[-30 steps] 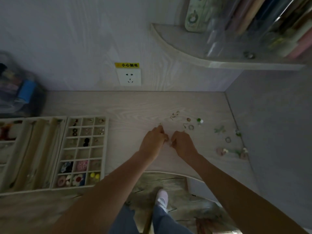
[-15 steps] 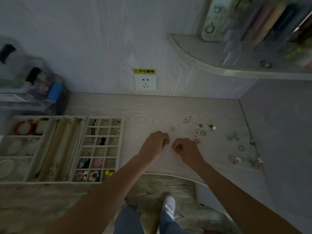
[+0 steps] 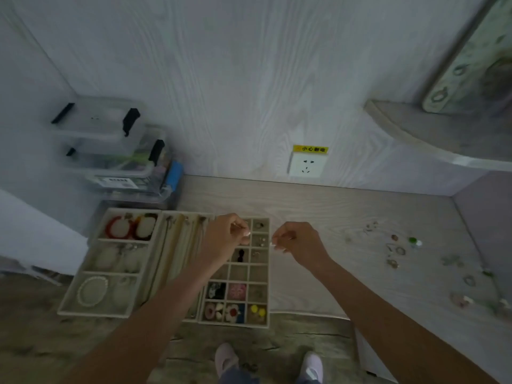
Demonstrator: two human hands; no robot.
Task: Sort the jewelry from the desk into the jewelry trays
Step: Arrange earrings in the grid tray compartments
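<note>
Head view: left hand (image 3: 225, 239) curled, fingertips pinched over grid tray (image 3: 260, 321) at frame centre, pinched item too small to tell. Right hand (image 3: 297, 243) likewise pinching something tiny just right of tray. Loose jewelry (image 3: 399, 250) scattered at right on desk (image 3: 318, 217).

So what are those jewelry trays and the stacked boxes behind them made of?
The jewelry trays look covered in beige, matte, velvet-like fabric: soft, dull walls without shine. The stacked boxes seem clear glossy plastic with black clips, since their contents show through. Blur leaves both uncertain.

bare desk (image 3: 304, 217) between trays (image 3: 260, 322), jewelry (image 3: 399, 250)
</note>
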